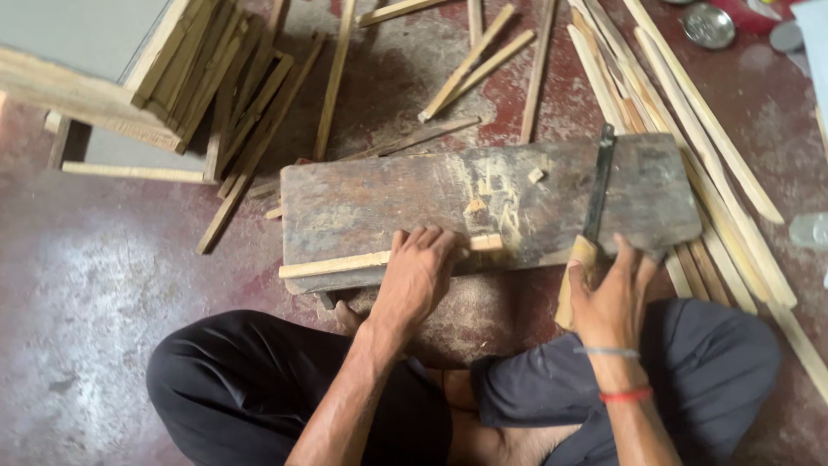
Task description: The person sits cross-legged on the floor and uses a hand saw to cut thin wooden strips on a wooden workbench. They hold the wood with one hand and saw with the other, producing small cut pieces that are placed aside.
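Seated cross-legged on the floor, a person is pressing the left hand (420, 269), fingers curled, onto a wooden strip (345, 263) lying along the near edge of a worn board (388, 194), while the right hand (611, 298) is closing around a knife (593, 216) resting across the board.

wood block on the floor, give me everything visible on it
The wooden block is a thick, worn grey-brown slab, lying flat on the red floor before the seated person. Its top is scarred with pale cuts and chips. The left hand presses a pale wood strip on its near edge; a dark blade, held by the right hand, lies across its right end.
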